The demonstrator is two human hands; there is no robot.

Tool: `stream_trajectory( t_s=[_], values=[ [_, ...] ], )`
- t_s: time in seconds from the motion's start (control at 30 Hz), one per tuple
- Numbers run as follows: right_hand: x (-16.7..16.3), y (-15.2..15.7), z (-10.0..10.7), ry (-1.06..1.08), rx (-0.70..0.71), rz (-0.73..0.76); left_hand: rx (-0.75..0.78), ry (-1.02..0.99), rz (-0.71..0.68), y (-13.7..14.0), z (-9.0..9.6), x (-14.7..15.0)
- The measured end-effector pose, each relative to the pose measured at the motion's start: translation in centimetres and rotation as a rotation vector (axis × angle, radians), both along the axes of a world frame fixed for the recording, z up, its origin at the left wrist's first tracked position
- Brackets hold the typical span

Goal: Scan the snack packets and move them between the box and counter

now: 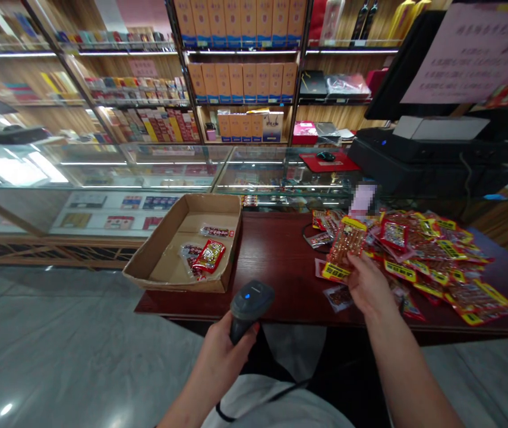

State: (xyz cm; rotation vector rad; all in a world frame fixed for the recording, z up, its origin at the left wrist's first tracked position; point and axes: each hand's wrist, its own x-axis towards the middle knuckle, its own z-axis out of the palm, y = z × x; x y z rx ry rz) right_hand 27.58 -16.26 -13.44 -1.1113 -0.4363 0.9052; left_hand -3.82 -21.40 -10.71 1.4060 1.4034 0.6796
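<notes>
My left hand (227, 351) is closed around the handle of a dark barcode scanner (252, 297) with a small blue light on top, held at the table's front edge. In my right hand (367, 282) is a snack packet (346, 246) with yellow ends and brown sticks showing through, pinched along its right side. The packet is raised beside a heap of similar snack packets (432, 249) on the dark red table (271, 244). A cardboard box (147, 267) stands at the table's left, with a red and gold packet (210, 255) and a few clear-wrapped ones inside.
Behind the table runs a glass display counter (169, 169), with a mouse (325, 156) on a red mat (340, 163). A monitor (407, 65) with a pink sheet stands at the right. Shelves of boxed goods (240, 24) line the back wall.
</notes>
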Motion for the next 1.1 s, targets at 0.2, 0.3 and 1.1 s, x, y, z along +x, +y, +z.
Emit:
stream_trajectory(
  t_s=[0.2,0.3,1.1],
  values=[
    [-2.7,-0.2,0.1,-0.029,0.076,-0.015,-0.018,-0.003,-0.009,0.0,-0.3,-0.3],
    [-3.5,0.0,-0.1,-0.018,0.058,-0.022,-0.014,-0.008,-0.006,0.1,-0.5,-0.7],
    [-8.4,0.0,-0.6,0.352,0.122,0.403,0.021,-0.040,0.066,0.1,-0.2,-1.5]
  ],
)
